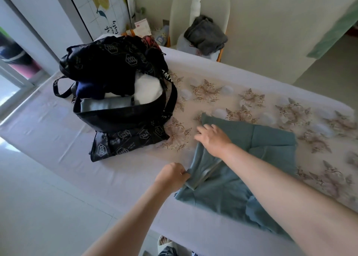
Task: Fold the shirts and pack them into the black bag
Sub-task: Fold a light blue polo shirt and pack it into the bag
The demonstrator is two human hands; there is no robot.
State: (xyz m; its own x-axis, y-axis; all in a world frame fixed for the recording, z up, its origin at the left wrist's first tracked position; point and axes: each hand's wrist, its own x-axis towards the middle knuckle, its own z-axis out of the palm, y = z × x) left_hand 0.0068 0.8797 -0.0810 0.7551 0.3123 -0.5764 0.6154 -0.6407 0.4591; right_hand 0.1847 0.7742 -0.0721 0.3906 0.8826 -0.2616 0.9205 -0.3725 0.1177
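Observation:
A teal shirt (271,149) lies partly folded on the table (58,131), right of centre. My left hand (171,175) pinches its near left edge at the fold. Over the shirt's left part rests my right hand (212,139), fingers curled against the cloth at its left edge. The black bag (124,118) with white hexagon logos stands open to the left of the shirt. Folded clothes fill it: a grey piece, a white one and a dark blue one, with dark cloth heaped on top.
A flowered cloth (242,99) covers the table's right part. Behind the table stands a pale chair (199,8) with a dark grey garment (206,35) on its seat. Boxes and papers (143,28) sit at the back. The floor lies to the left.

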